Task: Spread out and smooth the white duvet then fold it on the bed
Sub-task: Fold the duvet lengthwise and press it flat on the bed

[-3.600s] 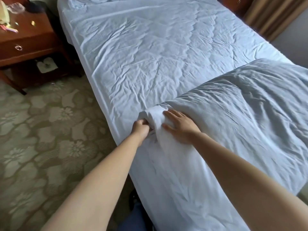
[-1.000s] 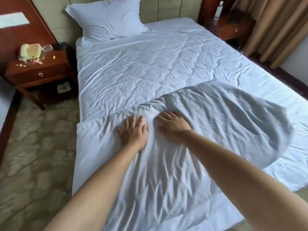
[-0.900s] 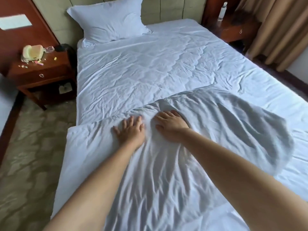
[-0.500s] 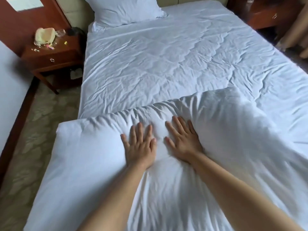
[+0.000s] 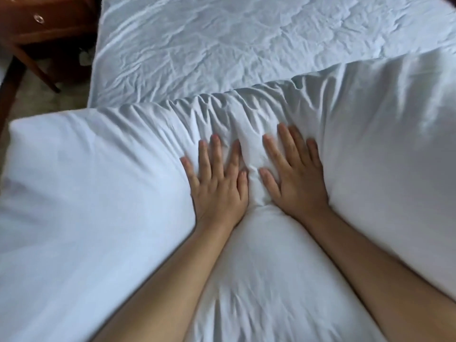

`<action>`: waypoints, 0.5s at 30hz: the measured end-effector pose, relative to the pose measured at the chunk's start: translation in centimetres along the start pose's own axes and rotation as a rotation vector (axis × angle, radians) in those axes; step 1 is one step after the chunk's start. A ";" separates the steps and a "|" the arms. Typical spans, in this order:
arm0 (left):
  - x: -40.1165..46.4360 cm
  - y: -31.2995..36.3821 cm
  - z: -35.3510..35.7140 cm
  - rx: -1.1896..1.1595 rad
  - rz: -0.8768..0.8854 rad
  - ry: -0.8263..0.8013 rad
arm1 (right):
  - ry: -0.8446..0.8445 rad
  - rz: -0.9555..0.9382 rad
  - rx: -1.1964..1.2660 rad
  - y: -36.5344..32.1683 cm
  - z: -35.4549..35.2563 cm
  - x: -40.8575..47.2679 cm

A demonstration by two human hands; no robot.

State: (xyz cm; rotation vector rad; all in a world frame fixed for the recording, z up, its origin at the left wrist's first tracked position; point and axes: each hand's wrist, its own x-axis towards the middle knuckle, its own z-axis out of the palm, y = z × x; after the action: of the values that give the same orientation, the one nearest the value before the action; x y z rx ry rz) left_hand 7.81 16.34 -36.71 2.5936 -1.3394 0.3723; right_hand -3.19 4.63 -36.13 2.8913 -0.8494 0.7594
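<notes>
smoothing step: left hand (image 5: 218, 187) and right hand (image 5: 294, 180), fingers straight and spread, press the puffed white duvet (image 5: 98, 206) mid-frame; next, sweeping outward seems needed.

Upper left of your view: a dark reddish-brown wooden nightstand (image 5: 37, 23) with a round metal drawer pull (image 5: 39, 18) stood on slanted legs | beneath it: pale patterned carpet floor (image 5: 49, 99) in shadow | light: soft, even daylight across the scene.
</notes>
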 end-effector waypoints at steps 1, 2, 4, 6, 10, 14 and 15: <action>-0.3 0.0 0.2 -0.001 0.001 -0.003 | 0.002 -0.001 -0.011 -0.2 0.3 -0.4; -0.5 0.0 0.4 0.001 0.003 0.000 | 0.008 -0.005 -0.020 -0.4 0.6 -0.7; -0.9 -0.2 0.7 0.008 0.007 0.011 | 0.026 -0.011 -0.033 -0.6 1.0 -1.3; -1.5 -0.1 1.1 0.011 0.005 0.009 | 0.040 0.002 -0.040 -0.7 1.7 -2.2; -4.1 0.4 1.9 0.064 0.037 -0.116 | -0.024 0.057 -0.004 -2.0 2.7 -5.3; -4.3 0.6 -1.0 0.054 -0.007 -0.253 | -0.209 0.104 -0.025 -2.5 -0.6 -5.3; -4.2 0.6 -1.9 0.041 -0.013 -0.276 | -0.240 0.113 -0.034 -2.5 -1.6 -5.2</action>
State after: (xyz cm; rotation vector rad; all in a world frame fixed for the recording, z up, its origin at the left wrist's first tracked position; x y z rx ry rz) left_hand 4.76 19.79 -36.21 2.7658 -1.4089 0.0391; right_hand -6.38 9.61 -36.85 2.9650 -1.0442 0.4037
